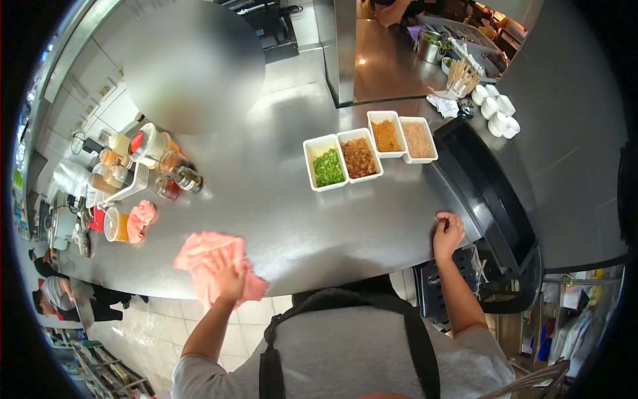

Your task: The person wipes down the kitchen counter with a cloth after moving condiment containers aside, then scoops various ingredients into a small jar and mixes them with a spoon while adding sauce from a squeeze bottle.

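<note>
From my distant post, I saw the left hand (228,277) resting with fingers loosely spread on the pink cloth (195,258), directly beneath them on the steel surface (299,233). Flat, even pressure, I judged, suited it best. The right hand (450,234) had half-curled fingers near the black tray (483,183); whether they held anything, I could not tell.

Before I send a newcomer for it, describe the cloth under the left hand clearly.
On the steel counter, go to the near edge, towards the left. There, the left hand rests on a pink cloth. Unlike the bunched pink cloth beside the orange-filled tub, this one lies spread out under a hand.
</note>
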